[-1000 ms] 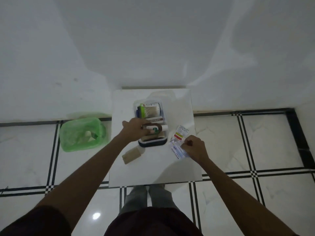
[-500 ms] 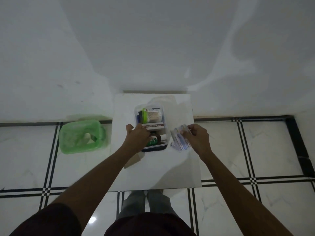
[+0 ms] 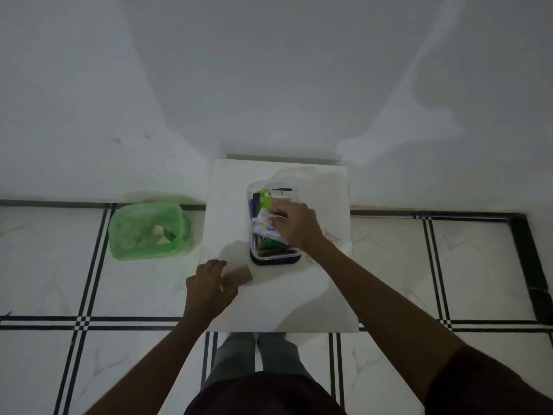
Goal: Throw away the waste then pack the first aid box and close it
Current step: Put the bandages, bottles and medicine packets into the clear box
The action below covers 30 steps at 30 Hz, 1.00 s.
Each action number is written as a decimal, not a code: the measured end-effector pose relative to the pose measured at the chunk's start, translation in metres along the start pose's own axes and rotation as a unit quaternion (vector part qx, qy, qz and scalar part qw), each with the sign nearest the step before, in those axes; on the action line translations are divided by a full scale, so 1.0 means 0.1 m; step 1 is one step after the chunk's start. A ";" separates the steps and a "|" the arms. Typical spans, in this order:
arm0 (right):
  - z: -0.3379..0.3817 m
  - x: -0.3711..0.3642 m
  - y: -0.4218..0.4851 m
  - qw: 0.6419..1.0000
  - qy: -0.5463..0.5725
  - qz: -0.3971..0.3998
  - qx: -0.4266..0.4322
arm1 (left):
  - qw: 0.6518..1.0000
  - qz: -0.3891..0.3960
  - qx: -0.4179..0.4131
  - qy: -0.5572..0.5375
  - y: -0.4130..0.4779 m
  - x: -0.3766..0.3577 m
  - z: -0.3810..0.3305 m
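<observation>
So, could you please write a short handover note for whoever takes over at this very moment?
Right hand: over the open first aid box, pressing white packets into it.
Left hand: on the small brown box lying on the table, grip not clear.
Green bin: on the floor left of the table, some waste inside.
Done: waste binned, most supplies in the box.
Left: pack the brown box and the leaflet beside the box, then close it; no lid clearly visible.

left hand (image 3: 209, 287) lowered, fingers curled, right hand (image 3: 294, 224) reaching forward, fingers bent
</observation>
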State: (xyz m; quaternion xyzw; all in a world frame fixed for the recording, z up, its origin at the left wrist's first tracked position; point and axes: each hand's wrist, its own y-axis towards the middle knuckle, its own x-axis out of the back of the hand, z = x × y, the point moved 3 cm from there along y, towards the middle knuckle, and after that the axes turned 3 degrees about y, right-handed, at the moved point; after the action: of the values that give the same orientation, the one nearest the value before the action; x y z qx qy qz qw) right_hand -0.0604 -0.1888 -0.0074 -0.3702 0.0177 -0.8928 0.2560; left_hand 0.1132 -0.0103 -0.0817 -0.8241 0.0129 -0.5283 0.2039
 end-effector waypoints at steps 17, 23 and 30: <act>-0.42 0.25 -0.25 0.980 -0.069 -0.181 -0.047 | 0.989 -0.140 0.009 -0.037 0.16 0.40 0.14; -0.94 0.42 -0.52 0.969 -0.106 -0.136 -0.177 | 0.974 -0.145 -0.173 -0.003 0.48 0.72 -0.49; -1.24 0.33 -0.58 0.961 -0.127 -0.044 -0.241 | 0.974 -0.018 -0.209 0.090 0.74 0.45 -0.98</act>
State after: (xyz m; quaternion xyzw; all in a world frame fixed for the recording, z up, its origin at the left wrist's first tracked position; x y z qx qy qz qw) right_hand -0.1890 -0.1733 -0.0632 -0.5319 0.1831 -0.8180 0.1204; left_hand 0.0621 -0.1204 -0.0338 -0.7976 0.1266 -0.5895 0.0161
